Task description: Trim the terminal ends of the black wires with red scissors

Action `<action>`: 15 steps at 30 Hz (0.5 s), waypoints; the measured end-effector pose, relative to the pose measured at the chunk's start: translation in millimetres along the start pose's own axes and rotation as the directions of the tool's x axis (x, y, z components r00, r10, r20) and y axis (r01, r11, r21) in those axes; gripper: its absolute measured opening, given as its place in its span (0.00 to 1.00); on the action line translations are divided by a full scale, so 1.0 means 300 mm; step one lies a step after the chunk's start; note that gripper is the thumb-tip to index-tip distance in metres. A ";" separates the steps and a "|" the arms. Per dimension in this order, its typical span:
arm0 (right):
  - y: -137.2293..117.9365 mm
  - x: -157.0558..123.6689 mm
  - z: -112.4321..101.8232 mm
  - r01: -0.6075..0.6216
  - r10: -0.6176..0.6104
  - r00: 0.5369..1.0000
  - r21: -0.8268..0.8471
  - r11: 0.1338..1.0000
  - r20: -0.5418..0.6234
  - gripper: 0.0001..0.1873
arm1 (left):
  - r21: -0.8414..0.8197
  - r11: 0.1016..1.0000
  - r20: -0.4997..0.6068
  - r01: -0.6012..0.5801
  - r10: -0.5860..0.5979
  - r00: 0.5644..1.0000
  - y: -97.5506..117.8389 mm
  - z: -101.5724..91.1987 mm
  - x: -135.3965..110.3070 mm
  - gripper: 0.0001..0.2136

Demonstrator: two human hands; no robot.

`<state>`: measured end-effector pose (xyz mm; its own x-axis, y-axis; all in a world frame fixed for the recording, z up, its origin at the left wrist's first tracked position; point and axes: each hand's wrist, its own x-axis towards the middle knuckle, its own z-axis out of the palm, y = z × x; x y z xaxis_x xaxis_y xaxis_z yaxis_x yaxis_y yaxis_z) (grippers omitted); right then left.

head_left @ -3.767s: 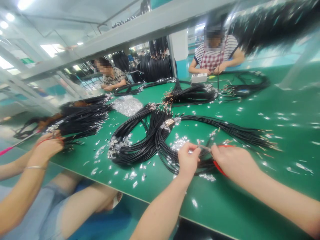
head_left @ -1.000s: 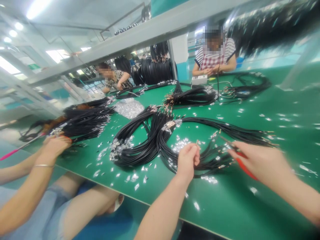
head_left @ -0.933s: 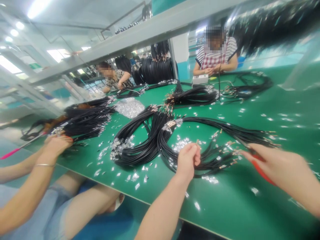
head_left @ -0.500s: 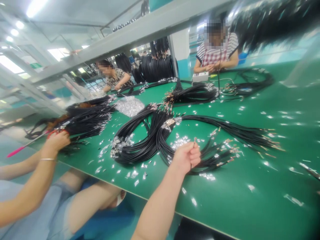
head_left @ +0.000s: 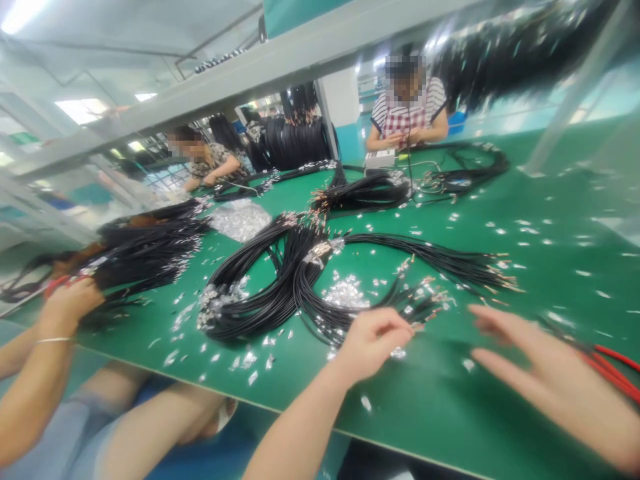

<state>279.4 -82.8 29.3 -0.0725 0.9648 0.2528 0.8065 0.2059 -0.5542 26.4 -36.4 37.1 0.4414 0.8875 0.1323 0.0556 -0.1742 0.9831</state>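
My left hand (head_left: pixel 376 340) is closed in a pinch over the front of the table, a coppery wire end showing at its fingertips. The rest of that black cable is mostly hidden by the hand. Just behind it lies a looped bundle of black cables (head_left: pixel 320 303) with bare copper ends fanned to the right. My right hand (head_left: pixel 540 373) is slightly blurred, thumb and fingers apart, with nothing visible between them. Red tool handles (head_left: pixel 617 373) show beside the right wrist; the rest of that tool is blurred or hidden.
Shiny small scraps (head_left: pixel 345 292) are scattered over the green table (head_left: pixel 430 427). A clear bag (head_left: pixel 240 220) lies farther back. At left, a co-worker's hand (head_left: pixel 75 300) is by more cables (head_left: pixel 150 253). Two people sit across the table. A grey frame post (head_left: pixel 565 107) stands at right.
My right hand has come into view from the right, fingers apart. My left hand has lowered and turned, its fingertips now pointing right. The view has shifted, so the table things appear farther left.
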 end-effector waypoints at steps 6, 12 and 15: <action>-0.267 0.074 0.131 0.034 -0.190 0.914 0.396 0.918 0.360 0.11 | 0.429 0.862 0.062 -0.269 0.270 0.961 0.016 0.024 -0.088 0.07; -0.245 0.068 0.143 0.172 -0.286 0.939 0.458 0.872 0.192 0.09 | 0.565 0.761 0.102 -0.317 0.317 0.943 -0.026 0.013 -0.104 0.05; -0.201 0.073 0.109 0.183 -0.245 0.961 0.375 0.909 0.126 0.10 | 0.659 0.682 0.173 -0.319 0.275 0.946 -0.024 -0.028 -0.083 0.12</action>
<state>209.9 -68.8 42.3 -0.3414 0.8975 0.2793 0.4993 0.4249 -0.7551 7.5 -53.7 27.7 0.5875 0.7176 0.3740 0.4870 -0.6826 0.5448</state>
